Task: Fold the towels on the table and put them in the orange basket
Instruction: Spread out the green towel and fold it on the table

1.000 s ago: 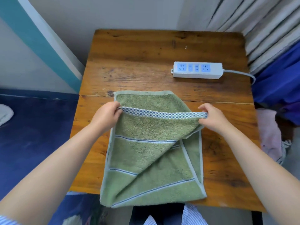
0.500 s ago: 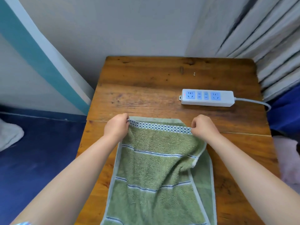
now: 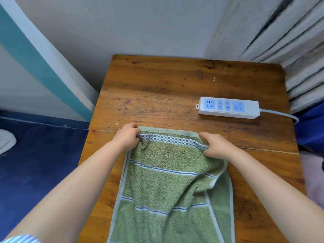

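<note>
**A:** status, near to far?

**B:** Nearest: striped sleeve cuff (image 3: 21, 239) at the bottom-left corner, both bare forearms reaching forward over the table. Green towel (image 3: 166, 190) lies on the wooden table (image 3: 157, 88), near end running off the bottom of the frame. It's doubled over: top layer is pulled forward onto the lower one, right side of the top layer skewed, so the lower layer's pale-edged strip shows along the right.

**A:** hands?

**B:** Left hand (image 3: 127, 137) fingers curled, pinching the left end of the blue-and-white checkered band (image 3: 172, 139). Right hand (image 3: 216, 146) same, curled and pinching the right end of that band. Band is held almost level with the lower layer's far hem (image 3: 166, 130), which still shows as a thin pale strip just beyond it. Band runs slightly slanted, right end nearer the person.

**A:** basket?

**B:** Can't see an orange one in this view.

**A:** beyond the towel?

**B:** Bare wood, then a white power strip (image 3: 228, 107) with blue sockets on the right half of the table, well apart from the towel, grey cord (image 3: 280, 114) leaving over the right edge. Blue floor (image 3: 35, 163) on the left. Behind the table a pale wall (image 3: 122, 23) with a teal diagonal stripe (image 3: 35, 64).
</note>
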### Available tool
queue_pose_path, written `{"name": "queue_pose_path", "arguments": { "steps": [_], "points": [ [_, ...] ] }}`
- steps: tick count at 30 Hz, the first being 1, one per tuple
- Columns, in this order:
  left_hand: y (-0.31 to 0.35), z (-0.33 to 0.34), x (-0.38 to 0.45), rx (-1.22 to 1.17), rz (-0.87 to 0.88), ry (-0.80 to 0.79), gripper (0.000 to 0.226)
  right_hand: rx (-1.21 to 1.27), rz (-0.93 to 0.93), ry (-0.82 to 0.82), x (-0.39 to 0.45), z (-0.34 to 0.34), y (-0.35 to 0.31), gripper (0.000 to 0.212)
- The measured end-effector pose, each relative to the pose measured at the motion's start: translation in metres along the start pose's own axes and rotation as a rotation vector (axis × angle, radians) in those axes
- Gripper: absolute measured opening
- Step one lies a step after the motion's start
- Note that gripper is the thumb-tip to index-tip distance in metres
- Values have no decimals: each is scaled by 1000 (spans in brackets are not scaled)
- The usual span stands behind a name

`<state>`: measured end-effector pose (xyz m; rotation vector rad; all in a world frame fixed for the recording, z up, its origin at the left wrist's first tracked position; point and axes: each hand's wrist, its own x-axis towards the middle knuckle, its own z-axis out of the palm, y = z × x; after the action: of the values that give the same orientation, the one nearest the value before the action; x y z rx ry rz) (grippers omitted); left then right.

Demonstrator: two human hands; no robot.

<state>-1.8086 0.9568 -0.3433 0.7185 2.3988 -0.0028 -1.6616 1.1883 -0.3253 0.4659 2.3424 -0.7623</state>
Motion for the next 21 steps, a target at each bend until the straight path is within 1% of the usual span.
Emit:
{"name": "queue_pose_path", "arguments": {
  "steps": [2, 3, 4, 6, 7, 8, 11, 14, 16, 19, 21],
  "points": [
    [-1, 3, -2, -4, -1, 22, 32, 15, -68, -65, -5, -1, -4, 71],
    [-1, 4, -4, -8, 2, 28, 30, -5, -105, -96, -7, -1, -6, 69],
    [-1, 5, -5, -25, 4, 31, 27, -49, -140, -122, -10, -1, -7, 63],
    [-3, 5, -9, -79, 8, 30, 26, -173, -185, -143, -16, 1, -9, 37],
    [-4, 4, -12, -94, 8, 31, 25, -237, -182, -136, -19, 1, -10, 28],
    [-6, 3, -13, -99, 5, 37, 24, -297, -159, -121, -22, 1, -12, 26],
    [-11, 0, -19, -86, -41, 76, 23, -516, -71, -31, -30, 2, -14, 28],
    [-14, 1, -26, -81, -106, 101, 22, -677, -65, 31, -31, 5, -15, 29],
    [-18, 3, -29, -83, -137, 135, 21, -655, -106, 19, -31, 7, -14, 24],
    [-30, 5, -37, -92, -167, 167, 20, -546, -156, -19, -32, 10, -10, 7],
    [-39, 8, -44, -100, -177, 160, 20, -440, -148, 16, -32, 11, -9, 10]
  ]
}}
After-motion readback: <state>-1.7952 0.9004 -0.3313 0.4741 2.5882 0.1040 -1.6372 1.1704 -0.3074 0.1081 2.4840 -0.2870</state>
